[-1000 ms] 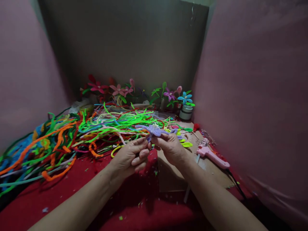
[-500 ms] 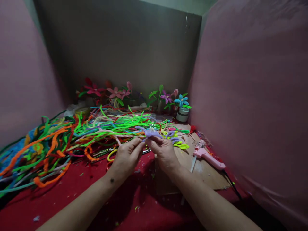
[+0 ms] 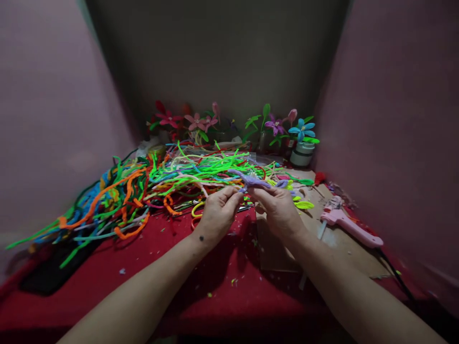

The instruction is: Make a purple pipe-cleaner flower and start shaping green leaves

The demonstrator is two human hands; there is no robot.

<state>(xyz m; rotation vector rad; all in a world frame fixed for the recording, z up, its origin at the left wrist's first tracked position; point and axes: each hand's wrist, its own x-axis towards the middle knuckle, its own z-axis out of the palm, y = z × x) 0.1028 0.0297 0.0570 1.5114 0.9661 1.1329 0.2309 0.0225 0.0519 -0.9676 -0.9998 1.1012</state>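
Note:
A lilac pipe-cleaner flower [image 3: 254, 181] is held up between my two hands, its petals reaching out to the left and right. My left hand [image 3: 221, 210] is closed, thumb and forefinger pinching the flower's lower left side. Close beside it my right hand [image 3: 278, 210] pinches the flower's right side from below. The fingertips hide where the pieces join. Loose lilac loops [image 3: 283, 184] and yellow loops [image 3: 304, 205] lie just behind my right hand. Yellow-handled scissors [image 3: 196, 209] rest on the table left of my left hand, partly covered by it.
A heap of coloured pipe cleaners [image 3: 201, 167] spreads across the left and middle. A pink glue gun [image 3: 353, 227] lies on cardboard [image 3: 279, 251] at the right. Finished flowers stand at the back, including a blue one [image 3: 301, 129] in a pot [image 3: 301, 154]. Scraps dot the red cloth [image 3: 172, 282].
The view has shifted, so the whole scene sits further right and slightly higher. Both hands still pinch the lilac flower, whose petals now look more spread sideways.

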